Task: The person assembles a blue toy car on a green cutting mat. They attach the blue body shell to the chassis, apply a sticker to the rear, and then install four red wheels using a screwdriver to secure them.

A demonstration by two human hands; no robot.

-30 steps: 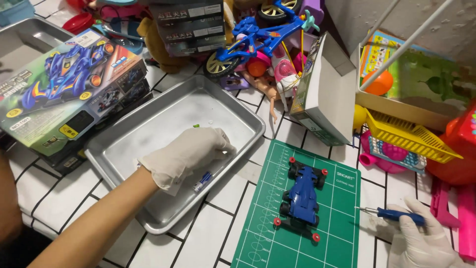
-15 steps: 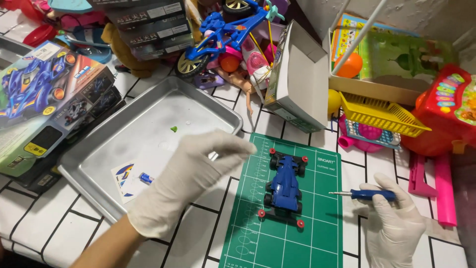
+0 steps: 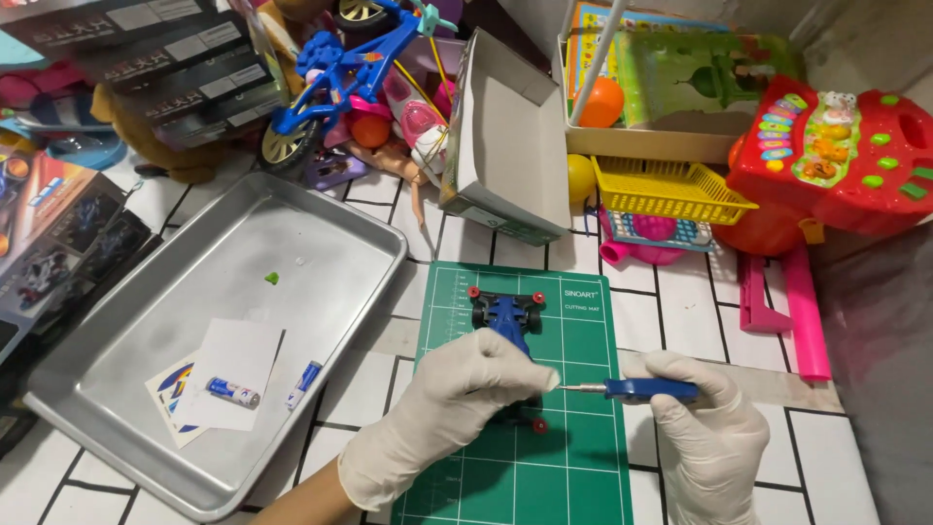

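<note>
Likely light, rigid plastic, the blue toy car (image 3: 509, 321) lies on the green cutting mat (image 3: 573, 467) on the table; best taken by its body sides, clear of the small red-hubbed wheels. Left hand (image 3: 457, 399) cups over its rear, grip closed on it. Right hand (image 3: 714, 437) grips a blue screwdriver (image 3: 637, 390), tip toward the car.
</note>
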